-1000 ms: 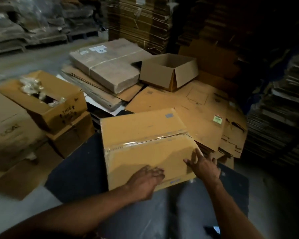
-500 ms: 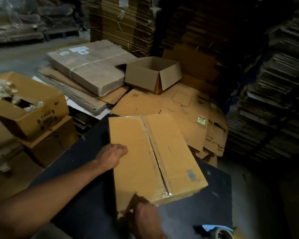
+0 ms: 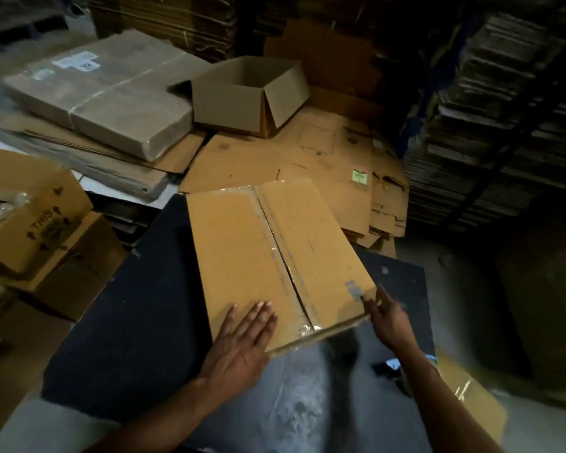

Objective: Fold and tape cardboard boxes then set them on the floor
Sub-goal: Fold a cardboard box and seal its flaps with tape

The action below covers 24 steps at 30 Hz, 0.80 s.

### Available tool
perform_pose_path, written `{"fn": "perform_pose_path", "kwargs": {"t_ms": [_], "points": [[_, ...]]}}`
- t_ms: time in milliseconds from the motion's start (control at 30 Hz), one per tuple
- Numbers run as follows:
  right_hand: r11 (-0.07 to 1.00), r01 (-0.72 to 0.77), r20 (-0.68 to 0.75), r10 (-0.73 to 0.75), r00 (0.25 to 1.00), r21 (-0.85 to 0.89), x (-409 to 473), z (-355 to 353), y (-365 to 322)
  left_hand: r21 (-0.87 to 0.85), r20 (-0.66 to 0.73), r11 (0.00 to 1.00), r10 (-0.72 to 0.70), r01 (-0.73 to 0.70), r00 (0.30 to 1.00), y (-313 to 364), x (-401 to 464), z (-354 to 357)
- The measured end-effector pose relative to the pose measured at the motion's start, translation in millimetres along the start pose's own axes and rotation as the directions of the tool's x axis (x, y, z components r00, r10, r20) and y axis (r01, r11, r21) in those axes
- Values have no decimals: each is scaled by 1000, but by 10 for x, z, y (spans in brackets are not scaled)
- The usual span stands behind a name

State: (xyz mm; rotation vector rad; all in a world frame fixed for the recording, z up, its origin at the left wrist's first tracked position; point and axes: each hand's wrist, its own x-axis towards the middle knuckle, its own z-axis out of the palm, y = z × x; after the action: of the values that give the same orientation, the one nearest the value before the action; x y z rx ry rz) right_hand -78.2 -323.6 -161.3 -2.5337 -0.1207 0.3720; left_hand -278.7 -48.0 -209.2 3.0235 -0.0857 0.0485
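Observation:
A brown cardboard box (image 3: 242, 250) lies on the dark table (image 3: 128, 322), its flaps closed and a strip of clear tape running down the middle seam. My left hand (image 3: 242, 341) lies flat with straight fingers on the near left part of the box top. At the box's near right corner, my right hand (image 3: 388, 318) touches the edge with its fingers stretched out; it is blurred. A blue tape dispenser (image 3: 394, 366) sits on the table by my right forearm, mostly hidden.
An open empty box (image 3: 242, 103) stands behind on flattened cardboard sheets (image 3: 307, 152). A wrapped bundle of flat boxes (image 3: 105, 93) lies at the back left. Printed boxes (image 3: 36, 223) are stacked at the left. Tall cardboard stacks (image 3: 490, 125) fill the right. Another taped box (image 3: 471, 400) sits low right.
The box has been turned so its taped seam runs away from me. My left hand came from the box's left side onto its top; my right hand went to the near right corner.

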Motion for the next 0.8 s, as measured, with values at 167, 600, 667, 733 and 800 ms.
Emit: {"fn": "perform_pose_path", "kwargs": {"t_ms": [167, 600, 667, 733, 800], "points": [[998, -61, -61, 60, 996, -3, -280, 118, -66, -104, 104, 990, 104, -93, 989, -560, 222, -194], [970, -230, -119, 220, 968, -83, -624, -283, 991, -80, 252, 985, 166, -150, 954, 799, 1015, -155], [962, -172, -42, 167, 985, -212, -457, -430, 1289, -37, 270, 995, 103, -96, 957, 956, 1066, -72], [930, -89, 45, 112, 993, -357, -275, -546, 1523, -26, 280, 999, 48, -43, 959, 1053, 1093, -45], [885, 12, 173, 78, 982, -466, -111, -612, 1681, -14, 265, 1000, -4, 8, 964, 1154, 1120, -73]]}}
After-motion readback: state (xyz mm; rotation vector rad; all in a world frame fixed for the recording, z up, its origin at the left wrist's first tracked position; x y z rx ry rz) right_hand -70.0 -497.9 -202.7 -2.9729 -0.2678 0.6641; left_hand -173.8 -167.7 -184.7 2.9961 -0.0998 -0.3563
